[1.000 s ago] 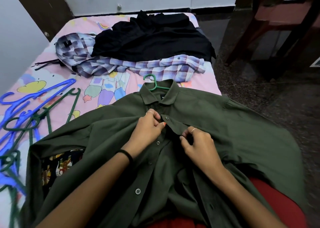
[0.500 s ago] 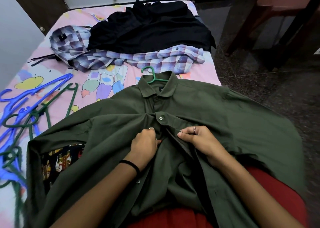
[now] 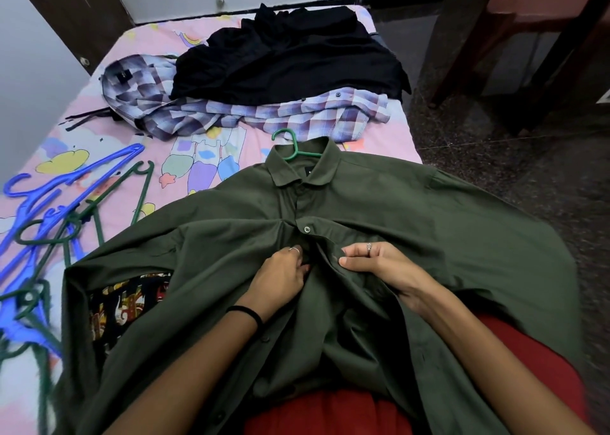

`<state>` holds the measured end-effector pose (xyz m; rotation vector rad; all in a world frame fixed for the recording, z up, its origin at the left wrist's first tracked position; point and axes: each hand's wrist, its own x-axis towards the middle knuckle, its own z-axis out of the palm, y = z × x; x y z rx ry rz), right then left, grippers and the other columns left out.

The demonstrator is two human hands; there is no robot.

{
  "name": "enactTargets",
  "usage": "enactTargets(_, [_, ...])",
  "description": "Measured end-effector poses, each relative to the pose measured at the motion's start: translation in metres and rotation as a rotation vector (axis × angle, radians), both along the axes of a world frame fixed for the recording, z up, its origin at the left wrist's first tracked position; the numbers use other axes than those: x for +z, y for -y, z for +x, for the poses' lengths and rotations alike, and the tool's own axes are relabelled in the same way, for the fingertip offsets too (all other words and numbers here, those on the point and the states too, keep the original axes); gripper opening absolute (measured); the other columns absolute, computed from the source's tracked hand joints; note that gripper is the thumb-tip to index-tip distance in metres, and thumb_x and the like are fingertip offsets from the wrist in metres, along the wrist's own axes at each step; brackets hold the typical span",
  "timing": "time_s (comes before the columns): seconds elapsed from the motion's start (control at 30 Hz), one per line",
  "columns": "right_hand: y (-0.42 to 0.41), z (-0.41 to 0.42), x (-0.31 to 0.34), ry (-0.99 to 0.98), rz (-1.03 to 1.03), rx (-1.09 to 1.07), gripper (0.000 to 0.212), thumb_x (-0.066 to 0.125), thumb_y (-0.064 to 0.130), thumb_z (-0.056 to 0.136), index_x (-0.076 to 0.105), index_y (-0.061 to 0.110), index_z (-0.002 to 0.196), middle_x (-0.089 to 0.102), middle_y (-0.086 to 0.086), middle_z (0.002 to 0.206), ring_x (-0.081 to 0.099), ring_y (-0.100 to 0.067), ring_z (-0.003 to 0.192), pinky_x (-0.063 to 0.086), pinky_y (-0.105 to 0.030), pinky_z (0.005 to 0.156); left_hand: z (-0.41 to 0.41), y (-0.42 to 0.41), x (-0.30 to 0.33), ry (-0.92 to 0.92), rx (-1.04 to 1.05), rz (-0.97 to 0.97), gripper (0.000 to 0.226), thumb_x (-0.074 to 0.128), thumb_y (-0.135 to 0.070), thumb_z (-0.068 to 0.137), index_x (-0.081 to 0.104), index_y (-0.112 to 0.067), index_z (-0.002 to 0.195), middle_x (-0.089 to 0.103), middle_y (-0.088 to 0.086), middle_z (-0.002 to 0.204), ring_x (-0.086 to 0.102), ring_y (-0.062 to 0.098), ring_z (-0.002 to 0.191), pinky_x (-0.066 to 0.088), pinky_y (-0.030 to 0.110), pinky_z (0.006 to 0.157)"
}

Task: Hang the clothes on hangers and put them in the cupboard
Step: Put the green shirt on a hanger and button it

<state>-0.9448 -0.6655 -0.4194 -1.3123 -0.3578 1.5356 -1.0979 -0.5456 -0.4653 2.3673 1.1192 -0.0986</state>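
An olive green shirt [image 3: 412,223] lies spread over the near end of the bed and my lap, front up. A green hanger [image 3: 290,144] is inside it, its hook sticking out past the collar. One button [image 3: 307,229] below the collar is fastened. My left hand [image 3: 280,276] pinches the left edge of the placket just below that button. My right hand [image 3: 379,263] grips the right edge of the placket beside it. Further up the bed lie a purple checked shirt [image 3: 297,117] and a black garment [image 3: 290,61] on top of it.
Several loose blue hangers [image 3: 49,183] and dark green hangers [image 3: 138,187] lie tangled at the left on the pink patterned bedsheet [image 3: 115,137]. A dark patterned cloth [image 3: 128,302] shows under the shirt's sleeve. A wooden chair [image 3: 528,38] stands on the dark floor at the right.
Both hands have moved down the placket from the upper button, which is now fastened, to the spot below it. The view has shifted slightly.
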Motion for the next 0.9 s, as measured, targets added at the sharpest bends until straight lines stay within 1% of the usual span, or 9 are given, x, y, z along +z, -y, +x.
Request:
enactTargets(0.13, [0.000,-0.002,0.001,0.027,0.004,0.021,0.015,0.068,0.005,0.083,0.062,0.004,0.096,0.063,-0.008,0.077,0.061,-0.011,0.061,0.052,-0.019,0.060,0.004,-0.005,0.003,-0.029,0.017,-0.040,0.020,0.056,-0.024,0.092,0.042,-0.015,0.081,0.061,0.009,0.094,0.058,0.030,0.095,0.039,0.033,0.074])
enactTargets(0.17, [0.000,-0.003,0.003,0.026,0.007,0.013,0.006,0.065,0.005,0.085,0.062,0.006,0.090,0.062,-0.007,0.075,0.060,-0.011,0.060,0.051,-0.019,0.059,0.005,-0.006,0.004,-0.026,0.025,-0.051,0.019,0.057,-0.023,0.092,0.043,-0.014,0.081,0.063,0.010,0.095,0.058,0.030,0.095,0.038,0.033,0.073])
enactTargets(0.23, [0.001,-0.004,0.004,0.020,0.021,-0.020,0.019,0.056,0.002,0.090,0.062,0.011,0.074,0.062,-0.004,0.068,0.060,-0.009,0.056,0.050,-0.017,0.053,0.005,-0.007,0.004,-0.005,0.045,-0.073,0.017,0.058,-0.021,0.091,0.046,-0.014,0.082,0.065,0.011,0.093,0.058,0.030,0.093,0.037,0.032,0.071])
enactTargets(0.37, [0.001,-0.007,0.010,0.059,0.063,-0.061,0.020,0.052,0.003,0.091,0.065,0.010,0.078,0.066,-0.005,0.071,0.062,-0.010,0.059,0.050,-0.017,0.054,0.002,-0.009,0.007,0.072,0.077,-0.137,0.018,0.062,-0.019,0.088,0.050,-0.017,0.075,0.054,0.000,0.066,0.055,0.024,0.075,0.035,0.029,0.064])
enactTargets(0.43, [0.002,-0.009,0.013,0.105,0.089,-0.086,0.019,0.052,0.004,0.092,0.065,0.010,0.079,0.066,-0.005,0.072,0.061,-0.009,0.060,0.050,-0.018,0.056,-0.001,-0.009,0.009,0.120,0.088,-0.174,0.025,0.065,-0.019,0.087,0.048,-0.021,0.069,0.049,-0.002,0.062,0.047,0.016,0.065,0.034,0.023,0.058])
enactTargets(0.57, [0.004,-0.011,0.019,0.175,0.198,-0.151,0.016,0.054,0.005,0.094,0.063,0.010,0.081,0.064,-0.002,0.071,0.058,-0.007,0.060,0.048,-0.015,0.057,-0.014,-0.002,0.023,0.312,0.174,-0.285,0.026,0.071,-0.018,0.083,0.054,-0.022,0.065,0.052,-0.005,0.059,0.049,0.010,0.055,0.040,0.025,0.059])
enactTargets(0.67, [0.003,-0.013,0.023,0.272,0.286,-0.152,0.009,0.056,0.006,0.094,0.062,0.007,0.087,0.059,-0.007,0.076,0.053,-0.010,0.068,0.045,-0.015,0.060,-0.023,0.012,0.050,0.503,0.230,-0.408,0.022,0.071,-0.009,0.084,0.057,-0.015,0.069,0.055,-0.003,0.059,0.054,0.006,0.049,0.042,0.016,0.054])
enactTargets(0.8, [0.000,-0.019,0.029,0.484,0.390,-0.092,0.009,0.060,0.001,0.091,0.062,0.007,0.085,0.060,0.004,0.073,0.053,-0.002,0.069,0.045,-0.015,0.067,-0.023,0.026,0.082,0.700,0.273,-0.538,0.014,0.067,-0.002,0.086,0.060,-0.006,0.075,0.058,0.002,0.061,0.054,0.002,0.049,0.042,0.011,0.050])
enactTargets(0.9, [0.001,-0.024,0.032,0.691,0.419,-0.081,0.005,0.066,0.005,0.088,0.063,0.007,0.085,0.059,0.001,0.074,0.052,-0.002,0.071,0.044,-0.018,0.070,-0.019,0.033,0.093,0.770,0.265,-0.596,0.007,0.065,-0.002,0.087,0.063,-0.002,0.080,0.061,0.005,0.065,0.055,0.003,0.052,0.043,0.011,0.052])
